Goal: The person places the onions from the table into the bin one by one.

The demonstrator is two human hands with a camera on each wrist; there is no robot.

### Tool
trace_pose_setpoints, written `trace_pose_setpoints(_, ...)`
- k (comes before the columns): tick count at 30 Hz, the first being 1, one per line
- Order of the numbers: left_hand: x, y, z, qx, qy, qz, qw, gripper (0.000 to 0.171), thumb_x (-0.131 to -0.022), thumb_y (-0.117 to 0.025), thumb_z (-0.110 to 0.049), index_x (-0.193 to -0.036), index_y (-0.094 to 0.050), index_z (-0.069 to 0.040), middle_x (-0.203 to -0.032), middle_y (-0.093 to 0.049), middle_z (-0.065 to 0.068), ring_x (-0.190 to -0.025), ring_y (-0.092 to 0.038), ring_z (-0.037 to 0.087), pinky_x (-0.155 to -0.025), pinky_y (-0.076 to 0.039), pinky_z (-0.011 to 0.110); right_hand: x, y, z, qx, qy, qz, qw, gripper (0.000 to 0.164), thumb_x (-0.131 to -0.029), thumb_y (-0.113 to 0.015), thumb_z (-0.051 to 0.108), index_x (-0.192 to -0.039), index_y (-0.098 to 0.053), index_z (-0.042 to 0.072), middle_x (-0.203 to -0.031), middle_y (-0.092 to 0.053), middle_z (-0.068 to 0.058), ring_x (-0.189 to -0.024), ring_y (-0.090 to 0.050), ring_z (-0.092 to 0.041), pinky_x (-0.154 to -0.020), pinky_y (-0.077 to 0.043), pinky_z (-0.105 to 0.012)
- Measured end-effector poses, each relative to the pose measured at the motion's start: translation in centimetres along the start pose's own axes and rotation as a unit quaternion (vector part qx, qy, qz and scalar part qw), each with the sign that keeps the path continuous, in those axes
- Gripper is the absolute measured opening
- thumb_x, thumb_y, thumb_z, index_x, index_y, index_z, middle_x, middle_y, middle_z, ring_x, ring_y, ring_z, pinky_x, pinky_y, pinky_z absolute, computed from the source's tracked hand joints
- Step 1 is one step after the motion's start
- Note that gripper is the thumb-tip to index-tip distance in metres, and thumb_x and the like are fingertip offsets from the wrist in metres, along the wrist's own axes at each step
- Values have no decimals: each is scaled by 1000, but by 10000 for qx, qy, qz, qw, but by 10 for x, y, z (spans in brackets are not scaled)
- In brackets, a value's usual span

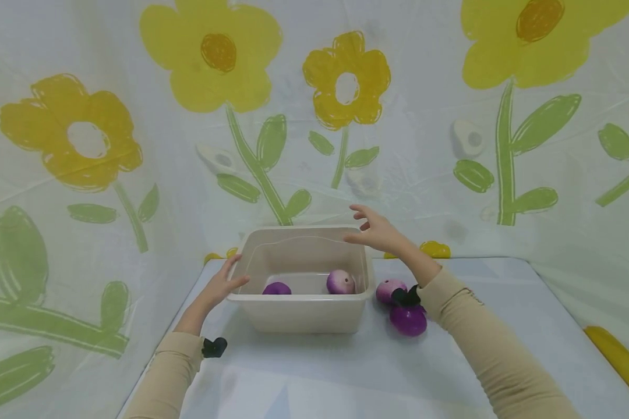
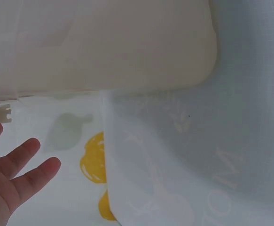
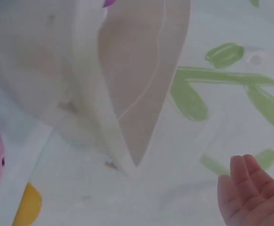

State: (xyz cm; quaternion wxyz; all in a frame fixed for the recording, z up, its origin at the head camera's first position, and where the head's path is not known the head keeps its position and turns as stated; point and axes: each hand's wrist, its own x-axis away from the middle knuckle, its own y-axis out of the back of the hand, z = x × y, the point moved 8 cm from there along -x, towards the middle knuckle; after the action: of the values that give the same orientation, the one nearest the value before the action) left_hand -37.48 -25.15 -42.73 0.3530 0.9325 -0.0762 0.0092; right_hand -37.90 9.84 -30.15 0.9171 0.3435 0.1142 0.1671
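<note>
A beige plastic bin (image 1: pixel 304 314) stands near the far edge of the table. Inside it lie a dark purple round thing (image 1: pixel 276 288) at the left and a purple-and-white ball, like a toy onion (image 1: pixel 339 282), at the right. My left hand (image 1: pixel 222 285) is at the bin's left rim with its fingers spread; the left wrist view shows the fingers (image 2: pixel 43 176) extended beside the bin wall (image 2: pixel 127 47). Raised over the right rim, my right hand (image 1: pixel 374 231) holds nothing, its fingers parted. In the right wrist view this hand (image 3: pixel 256 197) is apart from the bin (image 3: pixel 132 84).
Right of the bin, another purple-and-white ball (image 1: pixel 389 290) and a glossy purple one (image 1: pixel 409 321) lie on the pale table (image 1: pixel 304 378), partly hidden by a black wrist strap end. A flower-printed cloth (image 1: pixel 424 145) hangs behind the table and along its sides.
</note>
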Motion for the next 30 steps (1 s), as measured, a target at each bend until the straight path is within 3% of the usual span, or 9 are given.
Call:
trace_pose_setpoints(7, 0, 1, 0, 24, 44, -12, 10000, 84, -84, -58, -48, -146, -11, -15, -148, -16, 26, -129, -23, 50, -97, -26, 66, 36, 24, -25, -14, 63, -408, 9991, 76, -83, -67, 29, -143, -25, 10, -135, -40, -22, -114, -47, -39, -90, -43, -51)
trace_pose_setpoints(12, 1, 1, -1, 11, 23, -6, 10000, 83, -85, -57, -47, -146, -12, -14, -148, -16, 26, -129, -23, 51, -98, -25, 66, 63, 22, -50, 4, 59, -462, 9989, 75, -83, -67, 29, -140, -27, 4, -133, -40, -27, -114, -45, -42, -90, -42, -53)
trace_pose_setpoints(23, 2, 1, -4, 53, -55, -3, 10000, 81, -86, -57, -44, -146, -12, -13, -148, -15, 26, -129, -23, 51, -97, -25, 66, 106, -19, -140, -208, -639, -311, 9973, 78, -80, -68, 33, -139, -28, 1, -136, -37, -28, -119, -40, -45, -90, -42, -55)
trace_pose_setpoints(30, 2, 0, -3, 77, 22, 8, 10000, 81, -86, -56, -46, -146, -11, -15, -149, -14, 24, -130, -22, 50, -97, -25, 66, 115, -49, -166, -163, -834, -309, 9959, 78, -76, -72, 36, -132, -37, -4, -131, -43, -28, -121, -39, -45, -95, -36, -58)
